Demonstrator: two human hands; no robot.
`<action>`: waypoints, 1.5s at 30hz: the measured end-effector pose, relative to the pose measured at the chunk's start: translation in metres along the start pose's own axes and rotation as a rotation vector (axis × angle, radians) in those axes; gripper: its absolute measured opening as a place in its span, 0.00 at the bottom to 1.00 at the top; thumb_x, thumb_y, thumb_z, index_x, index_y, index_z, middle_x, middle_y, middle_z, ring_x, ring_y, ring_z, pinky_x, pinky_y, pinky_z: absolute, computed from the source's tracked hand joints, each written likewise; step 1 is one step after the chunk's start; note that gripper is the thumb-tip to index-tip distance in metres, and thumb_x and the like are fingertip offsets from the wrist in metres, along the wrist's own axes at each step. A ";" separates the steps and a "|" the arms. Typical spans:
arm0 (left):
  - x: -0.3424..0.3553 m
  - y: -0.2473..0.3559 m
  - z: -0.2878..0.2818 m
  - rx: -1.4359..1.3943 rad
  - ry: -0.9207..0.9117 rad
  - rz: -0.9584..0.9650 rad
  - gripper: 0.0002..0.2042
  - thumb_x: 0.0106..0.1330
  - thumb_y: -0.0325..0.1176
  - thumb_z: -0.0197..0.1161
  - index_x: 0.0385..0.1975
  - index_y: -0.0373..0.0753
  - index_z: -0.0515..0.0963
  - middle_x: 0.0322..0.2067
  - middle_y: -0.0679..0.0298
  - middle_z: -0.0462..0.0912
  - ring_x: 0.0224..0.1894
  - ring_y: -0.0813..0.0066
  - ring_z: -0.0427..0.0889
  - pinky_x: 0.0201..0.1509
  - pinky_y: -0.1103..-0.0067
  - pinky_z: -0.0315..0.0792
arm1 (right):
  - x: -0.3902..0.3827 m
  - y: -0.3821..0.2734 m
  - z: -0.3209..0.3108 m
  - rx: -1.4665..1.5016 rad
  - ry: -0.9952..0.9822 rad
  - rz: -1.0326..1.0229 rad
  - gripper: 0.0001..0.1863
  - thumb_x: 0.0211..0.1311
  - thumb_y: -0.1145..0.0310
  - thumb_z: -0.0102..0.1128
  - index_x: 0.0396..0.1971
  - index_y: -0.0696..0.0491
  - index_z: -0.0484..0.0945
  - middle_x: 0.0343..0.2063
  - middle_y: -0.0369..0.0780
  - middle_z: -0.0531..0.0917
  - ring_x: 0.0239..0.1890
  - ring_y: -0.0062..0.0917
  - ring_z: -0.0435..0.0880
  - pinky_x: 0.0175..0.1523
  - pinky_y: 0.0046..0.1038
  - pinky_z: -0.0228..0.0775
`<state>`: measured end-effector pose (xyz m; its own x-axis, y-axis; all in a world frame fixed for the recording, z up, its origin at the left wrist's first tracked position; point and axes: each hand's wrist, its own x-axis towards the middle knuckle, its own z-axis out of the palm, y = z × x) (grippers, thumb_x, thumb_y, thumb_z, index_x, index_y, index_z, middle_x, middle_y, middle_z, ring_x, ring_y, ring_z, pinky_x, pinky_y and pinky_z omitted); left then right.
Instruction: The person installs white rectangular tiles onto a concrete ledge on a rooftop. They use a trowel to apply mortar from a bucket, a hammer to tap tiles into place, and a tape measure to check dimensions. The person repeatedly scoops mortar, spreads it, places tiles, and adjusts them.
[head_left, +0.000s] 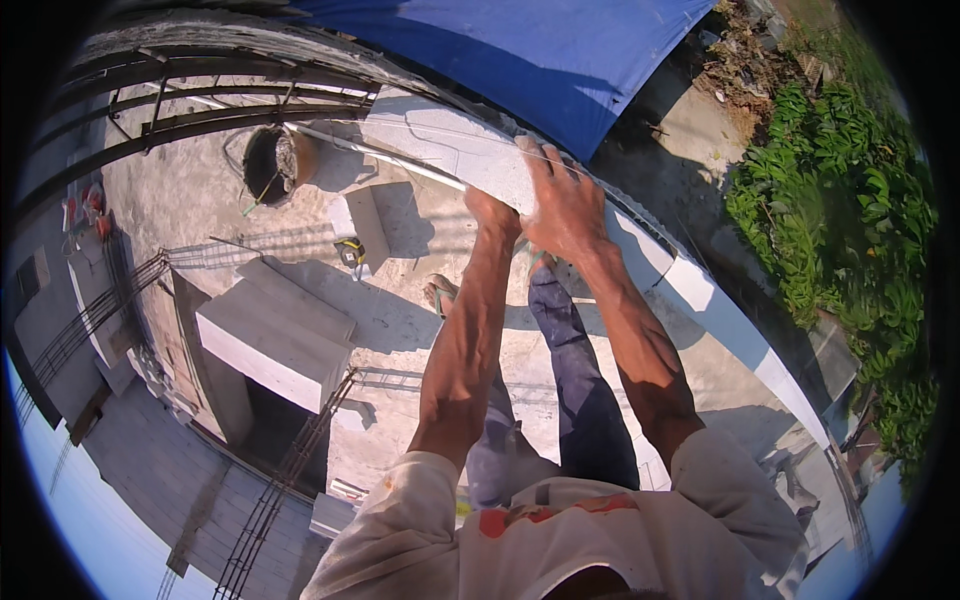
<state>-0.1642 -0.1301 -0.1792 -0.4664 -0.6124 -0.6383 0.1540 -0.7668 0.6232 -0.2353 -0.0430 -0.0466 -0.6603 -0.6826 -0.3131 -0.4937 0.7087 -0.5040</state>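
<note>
A white building block [465, 150] lies on top of a low wall [690, 282] that curves across the view. My left hand [494, 212] is closed at the block's near edge, its fingertips mostly hidden. Beside it, my right hand [566, 205] reaches over the block's right end, fingers bent across the top and thumb toward the left hand. A thin string [440, 133] runs along the wall top, close to the right fingers. Both arms are stretched forward.
A dark bucket [262, 168] stands on the concrete floor at left. A tape measure [350, 252] rests against an upright block [360, 228]. Larger blocks [275, 335] and rebar cages [290, 450] lie nearer. Beyond the wall are a blue tarp [530, 60] and green plants [820, 200].
</note>
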 end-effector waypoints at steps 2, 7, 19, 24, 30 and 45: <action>0.009 -0.007 0.000 0.009 0.075 -0.024 0.24 0.80 0.47 0.50 0.61 0.33 0.76 0.53 0.56 0.85 0.51 0.59 0.88 0.53 0.66 0.85 | 0.002 -0.001 -0.005 0.010 -0.039 0.025 0.53 0.44 0.75 0.75 0.75 0.51 0.60 0.65 0.50 0.73 0.66 0.51 0.75 0.71 0.49 0.69; 0.012 -0.012 -0.001 0.033 0.069 -0.020 0.23 0.81 0.46 0.49 0.62 0.34 0.75 0.54 0.57 0.85 0.52 0.61 0.87 0.55 0.68 0.83 | -0.012 -0.004 0.006 -0.105 0.143 -0.155 0.52 0.50 0.74 0.73 0.77 0.54 0.57 0.73 0.51 0.62 0.77 0.48 0.58 0.79 0.52 0.53; -0.016 -0.016 -0.036 0.035 -0.034 -0.227 0.40 0.79 0.66 0.40 0.78 0.40 0.54 0.76 0.52 0.60 0.77 0.54 0.60 0.78 0.51 0.54 | -0.094 -0.011 -0.079 0.162 0.160 -0.303 0.29 0.59 0.78 0.71 0.62 0.58 0.77 0.58 0.51 0.80 0.59 0.45 0.81 0.63 0.39 0.75; -0.049 -0.018 -0.007 0.014 -0.151 -0.289 0.45 0.77 0.70 0.37 0.80 0.37 0.50 0.78 0.49 0.53 0.80 0.47 0.51 0.81 0.48 0.42 | 0.008 0.037 -0.063 0.032 -0.079 -0.398 0.42 0.70 0.53 0.67 0.79 0.45 0.59 0.72 0.50 0.66 0.75 0.46 0.65 0.76 0.44 0.62; -0.057 -0.036 -0.008 0.029 -0.146 -0.346 0.50 0.73 0.75 0.35 0.79 0.35 0.51 0.77 0.46 0.56 0.79 0.49 0.53 0.80 0.51 0.48 | 0.048 0.051 -0.010 0.034 -0.178 -0.459 0.47 0.71 0.37 0.59 0.81 0.41 0.50 0.75 0.51 0.63 0.78 0.50 0.59 0.77 0.48 0.59; -0.051 -0.057 0.002 -0.091 -0.079 -0.212 0.44 0.78 0.70 0.35 0.74 0.31 0.60 0.70 0.45 0.67 0.72 0.54 0.67 0.79 0.64 0.58 | 0.051 0.054 -0.020 0.036 -0.189 -0.544 0.47 0.71 0.40 0.60 0.81 0.44 0.50 0.70 0.53 0.70 0.73 0.53 0.67 0.72 0.50 0.67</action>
<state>-0.1511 -0.0552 -0.1815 -0.5629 -0.4219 -0.7107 0.1218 -0.8929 0.4335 -0.3072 -0.0359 -0.0736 -0.2026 -0.9696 -0.1373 -0.7124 0.2421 -0.6587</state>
